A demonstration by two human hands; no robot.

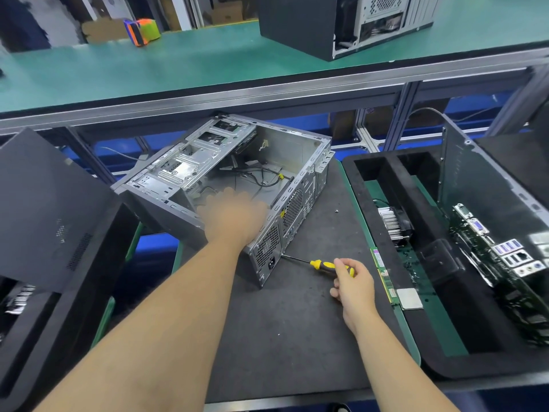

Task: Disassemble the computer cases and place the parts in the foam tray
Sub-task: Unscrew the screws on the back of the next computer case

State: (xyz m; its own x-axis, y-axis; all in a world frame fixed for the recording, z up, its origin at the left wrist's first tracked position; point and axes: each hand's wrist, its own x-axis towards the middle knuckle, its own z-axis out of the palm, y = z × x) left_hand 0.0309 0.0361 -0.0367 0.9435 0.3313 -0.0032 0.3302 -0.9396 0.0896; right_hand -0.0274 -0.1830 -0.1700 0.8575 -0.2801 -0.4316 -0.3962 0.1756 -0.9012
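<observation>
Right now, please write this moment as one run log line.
left hand: on open case | right hand: holds screwdriver, tip at case rear | foam tray: heatsink, RAM, motherboard inside

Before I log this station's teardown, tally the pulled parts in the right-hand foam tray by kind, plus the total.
Heatsink with fan: 1
Memory stick: 1
Processor chip: 1
Motherboard: 1
Total: 4, all in the foam tray.
</observation>
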